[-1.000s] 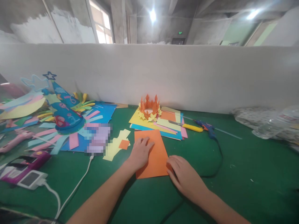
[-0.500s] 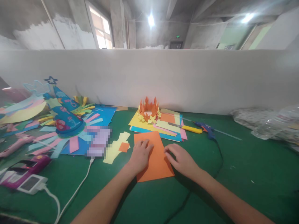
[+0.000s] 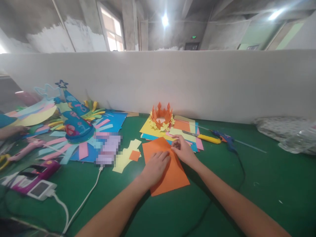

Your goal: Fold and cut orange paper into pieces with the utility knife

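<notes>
A sheet of orange paper lies on the green table in front of me. My left hand rests flat on its middle, fingers stretched out. At the sheet's upper right edge, my right hand has its fingers bent in a pinch on the paper; they hide that corner. Just beyond stands an orange paper crown with yellow flowers round its base, on a stack of coloured paper. A yellow-handled craft knife lies across the stack's right side. Pale yellow paper pieces and a small orange square lie left of my left hand.
A blue glue gun with its cord lies at right, near a clear plastic bottle. At left are blue party hats, a pixelated phone on a white cable, a magenta power strip and another person's hand.
My right hand has moved up along the sheet to its upper right corner. My left hand has slid right on the paper, which is slightly turned. Another person's hand has appeared at far left.
</notes>
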Available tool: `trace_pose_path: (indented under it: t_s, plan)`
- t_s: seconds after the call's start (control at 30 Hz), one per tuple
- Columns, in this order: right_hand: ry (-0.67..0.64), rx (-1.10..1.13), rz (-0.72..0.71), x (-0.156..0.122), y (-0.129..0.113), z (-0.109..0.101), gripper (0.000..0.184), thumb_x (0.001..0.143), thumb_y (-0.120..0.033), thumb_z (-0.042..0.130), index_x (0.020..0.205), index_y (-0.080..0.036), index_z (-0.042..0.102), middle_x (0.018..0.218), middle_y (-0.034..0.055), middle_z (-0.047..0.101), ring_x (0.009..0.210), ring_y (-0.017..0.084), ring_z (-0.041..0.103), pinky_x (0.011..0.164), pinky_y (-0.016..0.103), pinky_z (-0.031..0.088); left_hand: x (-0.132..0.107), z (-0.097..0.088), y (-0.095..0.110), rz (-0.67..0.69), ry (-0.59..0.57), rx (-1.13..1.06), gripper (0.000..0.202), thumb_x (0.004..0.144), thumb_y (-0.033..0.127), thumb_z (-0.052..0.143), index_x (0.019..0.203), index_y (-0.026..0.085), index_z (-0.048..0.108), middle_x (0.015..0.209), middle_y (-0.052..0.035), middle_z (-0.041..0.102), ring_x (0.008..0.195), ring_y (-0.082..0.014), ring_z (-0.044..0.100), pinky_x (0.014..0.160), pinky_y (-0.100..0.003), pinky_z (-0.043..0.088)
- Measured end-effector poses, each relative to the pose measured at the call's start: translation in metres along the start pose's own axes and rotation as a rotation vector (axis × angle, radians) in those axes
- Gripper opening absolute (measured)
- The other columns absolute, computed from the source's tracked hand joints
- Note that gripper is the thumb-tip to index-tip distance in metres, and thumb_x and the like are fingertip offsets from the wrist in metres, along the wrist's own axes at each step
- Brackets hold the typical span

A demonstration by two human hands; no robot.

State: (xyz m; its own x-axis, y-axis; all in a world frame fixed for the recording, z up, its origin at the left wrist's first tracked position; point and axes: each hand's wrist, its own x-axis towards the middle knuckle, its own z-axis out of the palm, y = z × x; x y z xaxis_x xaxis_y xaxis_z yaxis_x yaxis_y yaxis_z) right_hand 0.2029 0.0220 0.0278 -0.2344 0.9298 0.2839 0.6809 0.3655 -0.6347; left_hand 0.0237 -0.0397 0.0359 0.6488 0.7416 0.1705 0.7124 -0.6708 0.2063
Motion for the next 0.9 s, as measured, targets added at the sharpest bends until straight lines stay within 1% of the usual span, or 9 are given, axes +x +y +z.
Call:
trace_pose_path:
  t_s: [0.07,0.2,0.37,0.43,0.5,0.6,0.67,0.77,0.9]
  plan:
    - [0.026,0.03,-0.039,0.009,0.0,0.004,0.038,0.077,-0.013,0.042,0.114,-0.019,0.047,0.083,0.0022,0.061,0.073,0.015,0.061,0.069,0.029,0.051,0.0,0.003,0.0,0.056,0.024,-0.013,0.039,0.087,0.004,0.032,0.121,0.013,0.048,0.134,-0.0134,0.046,0.119,-0.0242,0.044,0.1,-0.038,0.036]
    - [0.051,0.023,-0.115,0.024,-0.007,0.018,0.018,0.076,-0.011,0.043,0.084,-0.019,0.057,0.089,0.0049,0.063,0.083,0.017,0.06,0.077,0.031,0.049,0.001,0.009,0.0,0.093,0.043,-0.034,0.042,0.083,0.004,0.035,0.123,0.012,0.047,0.13,-0.0159,0.048,0.125,-0.0257,0.039,0.104,-0.042,0.032]
    - [0.062,-0.085,-0.196,0.038,-0.007,0.024,0.018,0.08,-0.014,0.045,0.092,-0.019,0.057,0.088,0.0032,0.064,0.08,0.016,0.06,0.073,0.028,0.048,0.001,0.007,-0.004,-0.032,0.063,-0.021,0.03,0.085,0.007,0.036,0.109,0.015,0.052,0.113,-0.0124,0.056,0.105,-0.0237,0.052,0.094,-0.04,0.041]
    - [0.08,-0.169,-0.205,0.041,0.005,0.012,0.022,0.081,-0.014,0.044,0.098,-0.019,0.057,0.095,0.0054,0.064,0.088,0.018,0.059,0.079,0.03,0.047,0.0,0.005,-0.006,-0.105,0.075,0.015,0.021,0.09,0.016,0.036,0.102,0.016,0.053,0.106,-0.0114,0.057,0.099,-0.0244,0.053,0.09,-0.042,0.043]
    - [0.125,-0.278,-0.177,0.042,0.024,-0.007,0.026,0.081,-0.012,0.042,0.102,-0.017,0.058,0.103,0.0097,0.063,0.099,0.022,0.056,0.089,0.036,0.043,-0.001,0.005,-0.008,-0.167,0.099,0.039,0.026,0.092,0.036,0.039,0.1,0.016,0.053,0.103,-0.012,0.056,0.101,-0.0275,0.051,0.09,-0.045,0.042]
    - [0.181,-0.452,-0.104,0.037,0.058,-0.039,0.035,0.078,-0.006,0.042,0.109,-0.011,0.056,0.109,0.0169,0.061,0.106,0.029,0.052,0.092,0.044,0.039,-0.004,0.005,-0.011,-0.201,0.126,0.023,0.063,0.075,0.071,0.047,0.102,0.015,0.052,0.107,-0.0146,0.054,0.108,-0.0335,0.047,0.093,-0.05,0.038]
    - [0.193,-0.552,-0.064,0.029,0.079,-0.056,0.039,0.077,-0.005,0.042,0.113,-0.007,0.054,0.114,0.0209,0.059,0.108,0.031,0.051,0.092,0.045,0.038,-0.006,0.005,-0.011,-0.202,0.122,0.006,0.077,0.062,0.08,0.052,0.102,0.015,0.052,0.109,-0.0149,0.052,0.109,-0.0354,0.046,0.096,-0.052,0.036]
    - [0.171,-0.658,-0.024,0.016,0.101,-0.069,0.037,0.08,-0.006,0.04,0.114,-0.006,0.055,0.106,0.0213,0.063,0.1,0.03,0.056,0.086,0.043,0.041,-0.006,0.004,-0.011,-0.21,0.107,-0.009,0.068,0.061,0.073,0.06,0.098,0.016,0.052,0.108,-0.0129,0.052,0.106,-0.034,0.047,0.094,-0.051,0.037]
    - [0.121,-0.717,-0.039,0.009,0.114,-0.074,0.035,0.085,-0.011,0.036,0.113,-0.006,0.058,0.1,0.0202,0.066,0.09,0.029,0.06,0.078,0.04,0.045,-0.004,0.001,-0.012,-0.241,0.103,-0.041,0.038,0.071,0.048,0.064,0.089,0.017,0.052,0.102,-0.0111,0.054,0.099,-0.0286,0.05,0.087,-0.043,0.043]
